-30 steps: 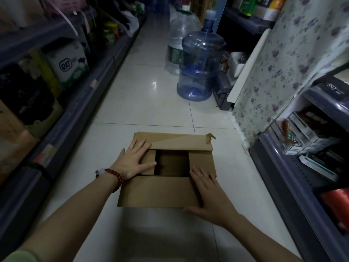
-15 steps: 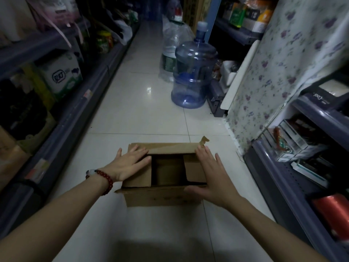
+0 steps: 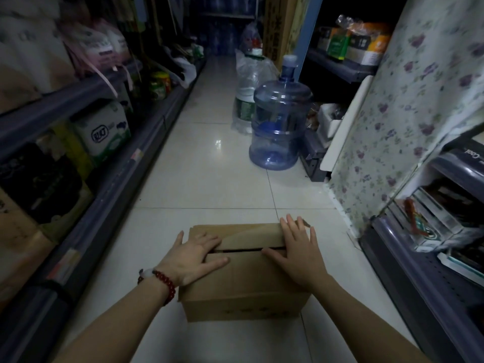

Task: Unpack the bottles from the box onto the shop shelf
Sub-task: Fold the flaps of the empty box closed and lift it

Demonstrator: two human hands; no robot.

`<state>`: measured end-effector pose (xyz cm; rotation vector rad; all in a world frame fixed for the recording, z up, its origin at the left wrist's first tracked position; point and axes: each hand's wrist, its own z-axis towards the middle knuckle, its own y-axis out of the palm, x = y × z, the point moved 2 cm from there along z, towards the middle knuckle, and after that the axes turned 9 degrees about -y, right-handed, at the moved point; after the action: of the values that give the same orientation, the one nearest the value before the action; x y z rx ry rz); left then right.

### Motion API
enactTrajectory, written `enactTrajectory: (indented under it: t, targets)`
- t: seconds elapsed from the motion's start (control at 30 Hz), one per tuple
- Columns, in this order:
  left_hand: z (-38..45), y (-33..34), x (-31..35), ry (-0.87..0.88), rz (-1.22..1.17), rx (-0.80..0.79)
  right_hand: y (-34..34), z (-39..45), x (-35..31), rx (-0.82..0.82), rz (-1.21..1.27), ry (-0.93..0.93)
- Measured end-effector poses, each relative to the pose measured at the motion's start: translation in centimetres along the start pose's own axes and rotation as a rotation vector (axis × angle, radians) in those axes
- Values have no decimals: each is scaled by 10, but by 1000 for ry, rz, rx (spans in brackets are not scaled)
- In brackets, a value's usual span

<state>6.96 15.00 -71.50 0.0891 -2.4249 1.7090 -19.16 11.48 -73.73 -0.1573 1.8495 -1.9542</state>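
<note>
While flat under both hands [image 3: 301, 258], box [image 3: 243, 289]

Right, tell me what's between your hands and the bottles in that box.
The box's own top flaps. Both the left hand and the right hand lie flat on the cardboard box, whose flaps are folded down with only a thin slit between them. No bottles are visible inside.
</note>
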Motion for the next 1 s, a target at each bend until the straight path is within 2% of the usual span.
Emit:
enactTrajectory:
  t: [0.1, 0.2, 0.3, 0.47, 0.6, 0.77, 1.0]
  targets:
    - [4, 17, -13, 1, 58, 34, 15, -3, 6, -27, 38, 48]
    - [7, 39, -23, -56, -22, 41, 28, -14, 11, -67, 99, 121]
    - [6, 50, -25, -162, -206, 44, 30, -20, 14, -43, 212, 197]
    - [4, 51, -23, -309, -618, 29, 29, -22, 11, -63, 409, 427]
    - [-6, 41, -9, -366, -872, 21, 17, -28, 7, -81, 535, 452]
    - [-43, -31, 12, -353, -974, 18, -63, -36, -13, -48, 657, 412]
    - [-124, -222, 37, -393, -1024, 4, -273, -23, -69, -104, 721, 389]
